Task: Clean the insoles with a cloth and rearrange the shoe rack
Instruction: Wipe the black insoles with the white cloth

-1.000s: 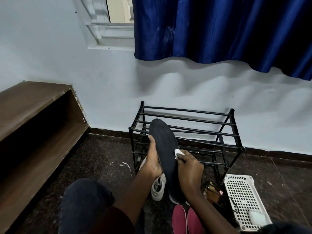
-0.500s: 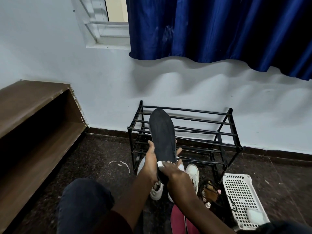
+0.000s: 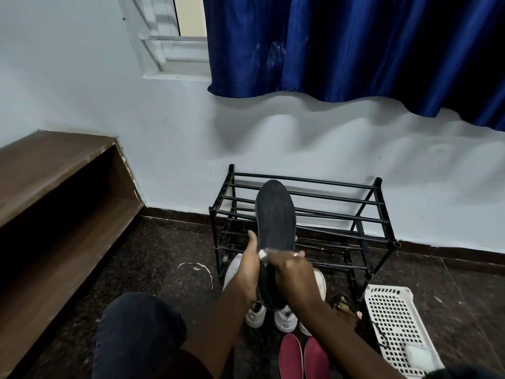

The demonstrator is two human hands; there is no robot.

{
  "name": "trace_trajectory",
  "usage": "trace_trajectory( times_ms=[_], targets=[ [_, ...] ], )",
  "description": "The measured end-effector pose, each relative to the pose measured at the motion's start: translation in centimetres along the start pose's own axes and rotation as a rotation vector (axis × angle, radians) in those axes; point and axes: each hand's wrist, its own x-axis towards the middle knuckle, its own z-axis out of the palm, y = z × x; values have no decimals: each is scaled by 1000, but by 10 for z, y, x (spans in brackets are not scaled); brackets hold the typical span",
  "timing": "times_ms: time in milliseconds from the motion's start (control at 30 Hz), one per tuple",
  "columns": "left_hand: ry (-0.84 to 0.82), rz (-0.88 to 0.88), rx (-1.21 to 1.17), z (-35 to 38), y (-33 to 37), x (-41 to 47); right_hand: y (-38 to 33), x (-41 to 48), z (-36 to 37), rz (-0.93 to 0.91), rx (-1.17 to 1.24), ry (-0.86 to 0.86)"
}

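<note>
While the person sits on the floor (image 3: pixel 153 255) facing the wall, the dark insole (image 3: pixel 274 214) is held upright in mid-air, toe end up, in front of the black shoe rack (image 3: pixel 369 214) and not touching it. Left hand (image 3: pixel 250 269) grips the insole's lower half from the left: thumb up along the left edge, fingertips wrapped round to the right edge. Right hand (image 3: pixel 292 272) lies across the insole face, fingers curled over a small white cloth (image 3: pixel 263 253) and pressing it on the surface near the left edge; only a corner of the cloth shows, hand is motion-blurred. Rack tiers look bare, rack stands against the wall. White sneakers (image 3: pixel 255 315) on the floor just below the insole heel, partly hidden by the hands. Maroon shoes (image 3: pixel 291 356) nearer the person, side by side. White perforated basket (image 3: pixel 388 289) on the floor right of the rack, some small dark clutter between it and the sneakers, can't tell what. Brown wooden shelf (image 3: pixel 54 165) along the left. Blue curtain (image 3: pixel 355 45) hangs above the rack.
</note>
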Motion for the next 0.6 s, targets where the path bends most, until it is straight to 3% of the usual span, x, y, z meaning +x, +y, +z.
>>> trace_trajectory(
  times_ms=[167, 333, 500, 600],
  targets=[
    [51, 17, -33, -2, 9, 6, -5, -49, 8, -143, 101, 26],
    [27, -19, -76, -1, -1, 2, 6, -20, 7, -137, 38, -42],
    [0, 2, -2, -1, -6, -2, 13, 17, 2, 3, -37, 98],
    [-18, -5, 19, 3, 1, -3, 6, 6, 3, -69, 60, 164]
  ],
)
